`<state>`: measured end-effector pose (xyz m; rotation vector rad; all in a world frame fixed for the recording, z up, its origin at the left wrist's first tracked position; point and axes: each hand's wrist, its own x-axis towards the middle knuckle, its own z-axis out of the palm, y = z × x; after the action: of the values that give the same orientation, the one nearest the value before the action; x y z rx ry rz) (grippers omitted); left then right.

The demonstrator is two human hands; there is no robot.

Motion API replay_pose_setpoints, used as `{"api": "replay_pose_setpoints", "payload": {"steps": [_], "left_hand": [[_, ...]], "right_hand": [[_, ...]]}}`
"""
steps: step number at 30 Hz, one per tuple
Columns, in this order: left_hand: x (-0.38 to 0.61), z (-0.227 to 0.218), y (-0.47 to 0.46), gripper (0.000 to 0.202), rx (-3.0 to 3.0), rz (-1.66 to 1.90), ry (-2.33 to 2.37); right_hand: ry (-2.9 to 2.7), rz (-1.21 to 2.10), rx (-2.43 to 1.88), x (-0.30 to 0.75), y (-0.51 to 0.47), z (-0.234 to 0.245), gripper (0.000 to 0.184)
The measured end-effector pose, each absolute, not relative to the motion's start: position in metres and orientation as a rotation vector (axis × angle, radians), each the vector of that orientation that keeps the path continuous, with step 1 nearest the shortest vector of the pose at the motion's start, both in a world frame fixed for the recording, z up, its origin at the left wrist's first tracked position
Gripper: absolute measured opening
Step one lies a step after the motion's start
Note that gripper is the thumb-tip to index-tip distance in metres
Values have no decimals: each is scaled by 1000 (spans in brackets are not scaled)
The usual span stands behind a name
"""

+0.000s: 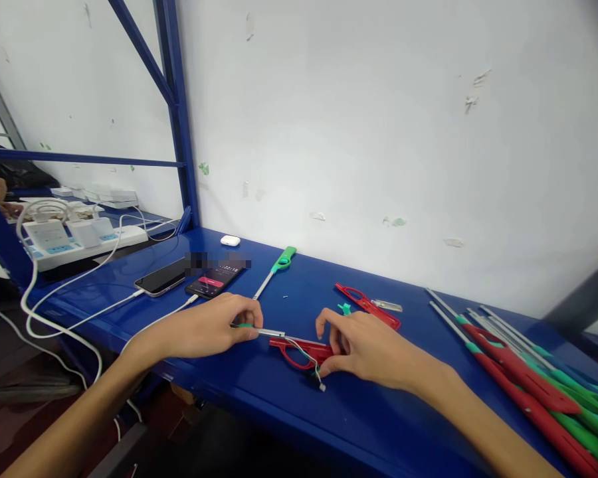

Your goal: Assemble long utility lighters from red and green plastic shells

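Note:
My left hand (224, 325) pinches a metal lighter tube (272, 333) near a green collar. Thin wires (303, 352) trail from the tube's end and finish in a small pale tip by my right hand. My right hand (359, 345) has its thumb and fingers closed on the end of a red lighter handle shell (299, 352), which lies on the blue table. Behind that hand are a second red handle shell (373, 309), a small turquoise piece (345, 309) and a clear part (387, 305). A green lighter (282, 265) lies beyond my left hand.
Several long lighters (523, 378) in red, green and blue are piled at the right. Two phones, one dark (164, 275) and one lit (214, 279), lie left with white cables. A white earbud case (230, 240), a power strip (84, 242) and a blue post (182, 133) stand behind.

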<state>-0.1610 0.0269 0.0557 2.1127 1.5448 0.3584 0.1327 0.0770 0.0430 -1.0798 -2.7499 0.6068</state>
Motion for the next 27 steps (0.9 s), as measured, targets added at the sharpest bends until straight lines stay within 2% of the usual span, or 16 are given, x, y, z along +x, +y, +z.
{"api": "replay_pose_setpoints", "payload": {"steps": [5,11,16,27], "left_hand": [[-163,47,28,13,2158,289,1597],[-160,44,26,14,2214,326,1599],[-154,35,33,17,2242,474,1474],[-144,28,35,20,2236,529,1395]], "right_hand": [[-2760,639,-1048,131,79,42,31],[-2762,655,-1033,129,81,41,21],[-2767,662,-1041,129,80,40,20],[-2766,659,-1040,128,83,38,20]]}}
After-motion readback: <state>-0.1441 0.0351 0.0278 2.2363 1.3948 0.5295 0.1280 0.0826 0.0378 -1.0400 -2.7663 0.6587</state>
